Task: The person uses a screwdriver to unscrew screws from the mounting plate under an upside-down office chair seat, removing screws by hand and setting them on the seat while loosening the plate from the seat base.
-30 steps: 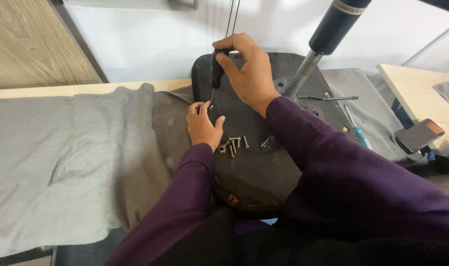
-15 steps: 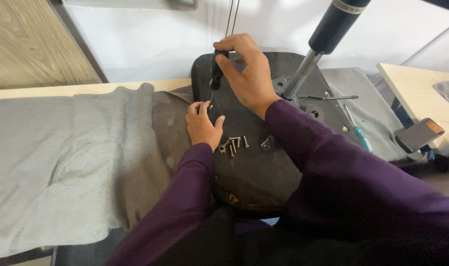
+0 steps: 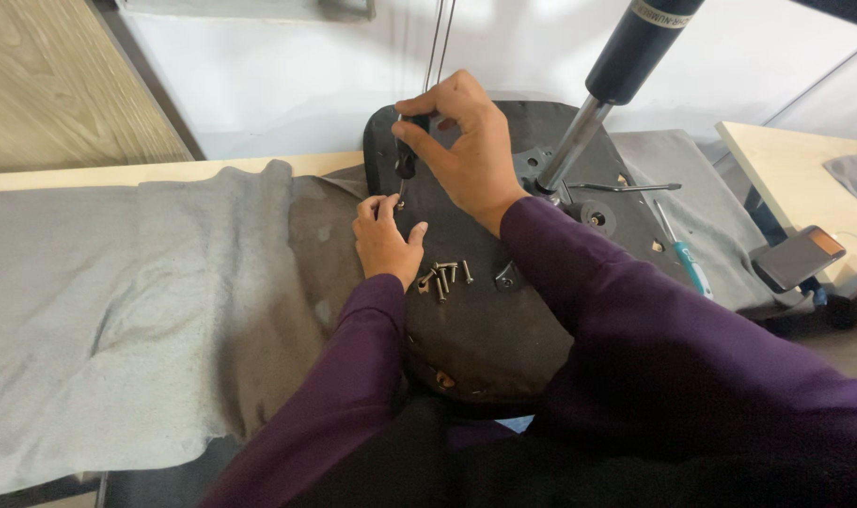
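Note:
A black chair seat base (image 3: 485,320) lies upside down on a grey cloth. My right hand (image 3: 466,150) grips the black handle of a screwdriver (image 3: 406,160), held upright with its tip on the seat's far left part. My left hand (image 3: 383,240) rests on the seat with its fingertips pinched around the screwdriver's tip. What they pinch is hidden. Several loose metal screws (image 3: 442,277) lie on the seat just right of my left hand. Both sleeves are dark purple.
The gas-lift column (image 3: 616,85) rises from the seat's metal mechanism (image 3: 579,202) at the right. A teal-handled screwdriver (image 3: 687,263) and a phone (image 3: 797,257) lie further right. The grey cloth (image 3: 127,310) covers the table (image 3: 90,174) to the left. A white wall stands behind.
My right hand and the screwdriver have barely shifted. The left hand stays at the tip. The screws have not moved.

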